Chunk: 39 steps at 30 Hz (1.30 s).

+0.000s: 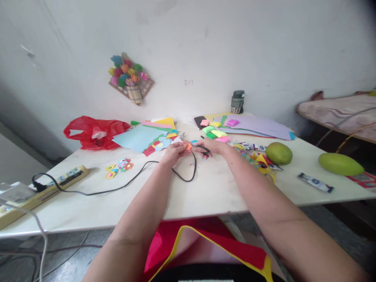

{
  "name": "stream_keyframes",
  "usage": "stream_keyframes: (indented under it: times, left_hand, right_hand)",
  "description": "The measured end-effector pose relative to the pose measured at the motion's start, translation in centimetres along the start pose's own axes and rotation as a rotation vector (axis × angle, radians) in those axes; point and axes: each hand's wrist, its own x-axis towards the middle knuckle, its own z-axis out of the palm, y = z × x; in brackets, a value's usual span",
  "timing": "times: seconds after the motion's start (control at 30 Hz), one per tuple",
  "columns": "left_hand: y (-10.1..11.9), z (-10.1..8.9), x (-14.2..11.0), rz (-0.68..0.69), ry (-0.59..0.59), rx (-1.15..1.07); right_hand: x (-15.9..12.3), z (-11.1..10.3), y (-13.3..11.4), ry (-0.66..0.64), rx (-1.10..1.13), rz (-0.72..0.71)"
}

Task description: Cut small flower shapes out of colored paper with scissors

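My left hand (pixel 177 151) pinches a small orange paper piece (pixel 188 146) above the middle of the table. Close on its right, my right hand (pixel 214 147) is closed around black-handled scissors (pixel 205 150), whose blades reach toward the orange paper. Just left of my hands lie cut paper shapes (pixel 157 144) in red, green, blue and yellow. A cluster of finished-looking paper flowers (pixel 119 167) rests nearer the left side. A black cord (pixel 188 180) loops on the table below both hands.
A power strip (pixel 67 179) lies at the left, a red plastic bag (pixel 96 133) behind it. Coloured sheets (pixel 264 125) and clay packets (pixel 219 133) are at the back. Paper scraps (pixel 261 161), a green mango (pixel 279 153), another green fruit (pixel 340 163) and a tube (pixel 315 182) lie rightward.
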Motion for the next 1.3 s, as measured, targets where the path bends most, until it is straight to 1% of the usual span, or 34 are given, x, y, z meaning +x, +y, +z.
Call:
stream_keyframes:
  times: [0.2, 0.37, 0.53, 0.7, 0.8, 0.93, 1.1, 1.2, 1.3]
  left_hand:
    - [0.1, 0.2, -0.1, -0.008, -0.001, -0.011]
    - [0.1, 0.2, -0.1, -0.011, -0.018, -0.003]
    - [0.1, 0.1, -0.1, 0.006, -0.041, 0.011]
    - [0.0, 0.1, 0.0, 0.005, 0.000, 0.031]
    - [-0.1, 0.1, 0.1, 0.018, 0.022, 0.061]
    - [-0.1, 0.4, 0.1, 0.029, 0.051, 0.089]
    - [0.0, 0.6, -0.1, 0.044, 0.030, 0.102]
    - [0.0, 0.7, -0.2, 0.040, 0.004, 0.129]
    - [0.0, 0.7, -0.2, 0.035, -0.026, 0.152]
  right_hand:
    - [-0.3, 0.0, -0.3, 0.022, 0.002, -0.019]
    - [-0.2, -0.1, -0.2, 0.013, 0.032, -0.035]
    - [-0.4, -0.2, -0.1, 0.073, 0.041, -0.031]
    - [-1.0, -1.0, -0.1, 0.107, 0.035, -0.011]
    - [-1.3, -1.5, 0.2, 0.158, 0.034, 0.008]
    - [-1.3, -1.8, 0.7, 0.295, 0.079, 0.017]
    - [-0.9, -1.5, 0.7, 0.382, 0.214, -0.018]
    - [-0.4, -0.9, 0.4, 0.402, 0.332, -0.083]
    - [0.1, -0.1, 0.0, 0.366, 0.417, -0.150]
